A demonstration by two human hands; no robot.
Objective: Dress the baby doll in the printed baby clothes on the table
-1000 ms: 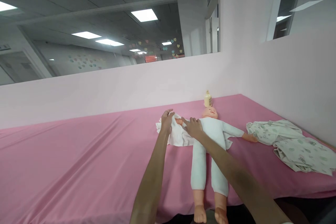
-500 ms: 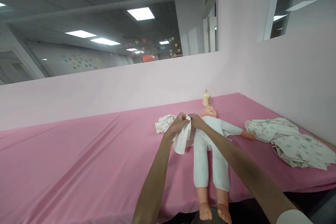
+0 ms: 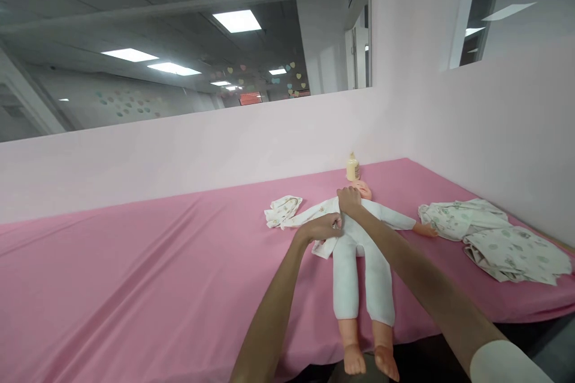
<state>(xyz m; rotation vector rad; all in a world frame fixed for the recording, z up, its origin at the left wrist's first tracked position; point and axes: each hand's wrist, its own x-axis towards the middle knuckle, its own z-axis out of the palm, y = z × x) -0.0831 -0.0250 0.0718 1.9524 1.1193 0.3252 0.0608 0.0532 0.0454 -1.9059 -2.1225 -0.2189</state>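
Note:
A baby doll [image 3: 345, 284] with a white cloth body lies on its back, head toward the wall and feet over the near edge. A white printed baby shirt [image 3: 318, 210] covers the doll's arm on the left side and reaches its chest. My left hand [image 3: 322, 227] is closed on the shirt's front edge beside the doll's belly. Near the doll's neck, my right hand [image 3: 349, 198] has its fingers curled over the shirt's upper edge. The doll's other arm stretches out to the right, bare of the shirt.
A pink sheet [image 3: 157, 275] covers the table. Behind the doll's head stands a pale yellow pump bottle [image 3: 353, 167]. A bunched printed cloth [image 3: 283, 210] lies left of the doll, and folded printed clothes [image 3: 516, 254] lie at the right. Walls rise behind and right.
Both hands have moved right, from beside the doll onto its chest. The shirt, bunched up before, is now drawn along the doll's arm to the chest.

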